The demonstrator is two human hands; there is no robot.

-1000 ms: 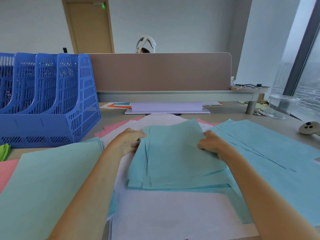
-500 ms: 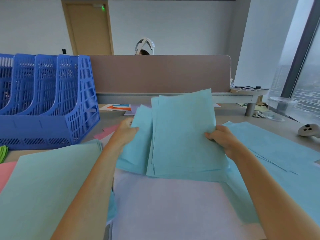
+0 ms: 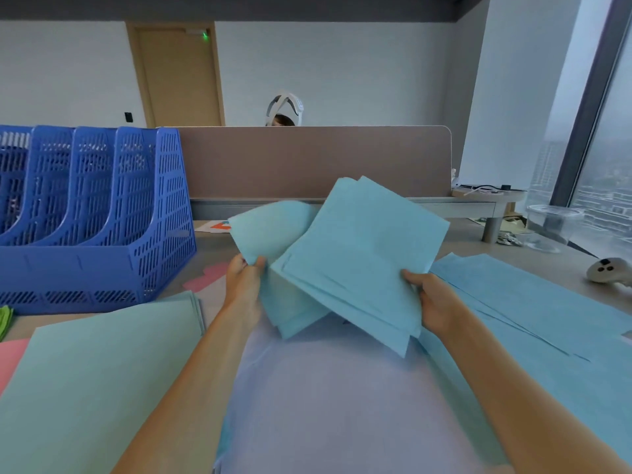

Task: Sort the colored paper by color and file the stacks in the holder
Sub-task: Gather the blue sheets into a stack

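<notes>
Grey-brown desk runs to a tan partition along its far edge. Behind it are a white wall and a wooden door, and a tall window lies off the right edge. Paper covers most of the near half: a pale green stack at the near left, pink paper at the left edge, a lavender sheet in the middle, and loose blue sheets spread towards the right edge. A white controller lies by the right edge.

A blue mesh file holder stands upright at the far left corner, its slots facing the near edge; what they hold cannot be told. A clear tub sits at the far right.

The blue stack is raised above the lavender sheet, tilted and fanned. The left hand pinches the lower corner of the sheets that splay left, fingers closed on the paper. The right hand grips the stack's lower right edge, thumb on top and the other fingers hidden beneath.
</notes>
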